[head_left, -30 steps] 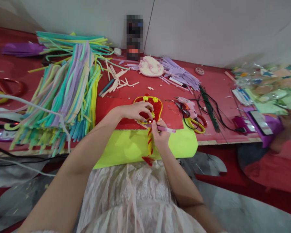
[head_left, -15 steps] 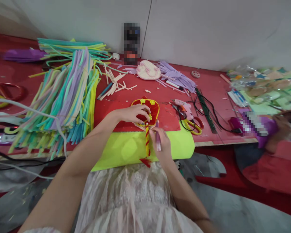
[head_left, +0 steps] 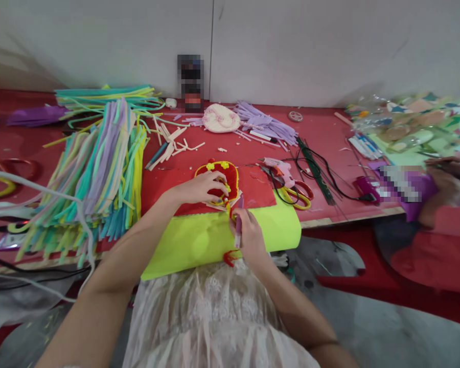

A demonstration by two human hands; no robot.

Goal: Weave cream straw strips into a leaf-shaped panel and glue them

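Observation:
A red rounded fan-shaped piece edged in yellow pipe cleaner, with small yellow flowers, lies on a red sheet. My left hand reaches over it, its fingers curled and the tips gripping its lower part, where a twisted red-and-yellow handle joins. My right hand is closed around a slim purple pen-like tool, held upright beside the handle. Most of the handle is hidden by that hand; a red tassel-like end shows below. Beneath both hands lies a lime-yellow sheet over the table edge.
Bundled pastel pipe cleaners fill the left side. At the right are a pink glue gun, yellow-and-red-handled scissors and cables. A cream round piece and purple strips lie behind. Another person's arm is at far right.
The view has shifted. My right hand has moved in over the twisted handle, covering most of it, and the pen-like tool has come closer to it. My left hand stays on the piece.

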